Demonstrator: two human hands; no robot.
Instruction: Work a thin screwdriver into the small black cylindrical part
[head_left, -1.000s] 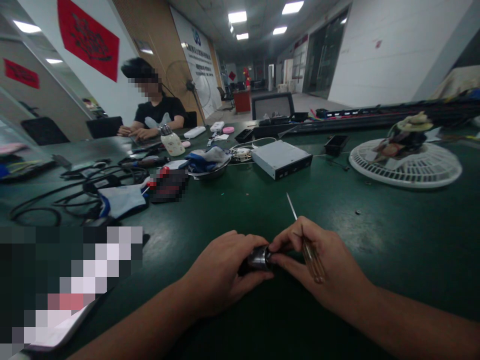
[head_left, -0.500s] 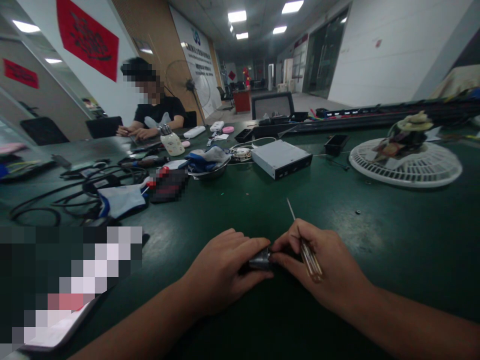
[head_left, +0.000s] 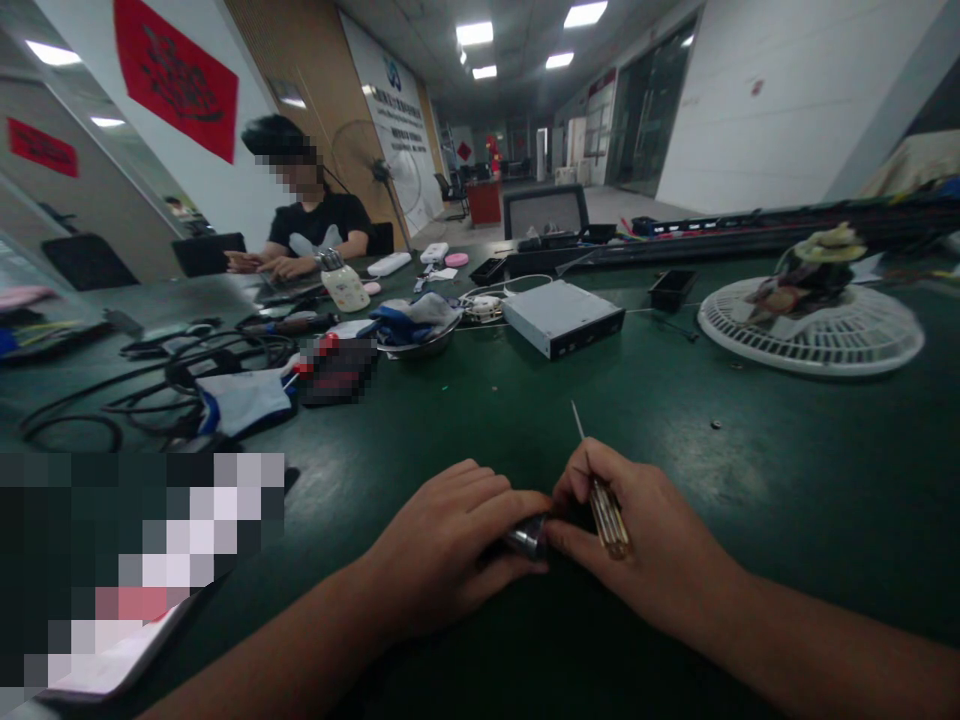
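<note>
My left hand (head_left: 472, 535) is closed around a small dark, shiny cylindrical part (head_left: 529, 537), most of it hidden by the fingers. My right hand (head_left: 634, 530) has a screwdriver (head_left: 611, 520) with a clear amber handle tucked between its fingers, the thin shaft pointing up and away from me. The thumb and fingertip of that same hand pinch at the right end of the dark part. What lies between those fingertips is too hidden to make out. Both hands are low over the green table (head_left: 465, 420).
Ahead lies a grey optical drive (head_left: 562, 315). A white fan grille with a motor (head_left: 810, 325) sits at the right, a small black nut-like piece (head_left: 715, 425) nearer. Left are black cables (head_left: 105, 410), work gloves (head_left: 244, 402) and a metal bowl (head_left: 420, 348). Another person (head_left: 315, 225) sits across.
Both hands have shifted slightly; the dark part now tilts down to the right. The screwdriver handle has swung a little to the left. The other person's hand has moved slightly.
</note>
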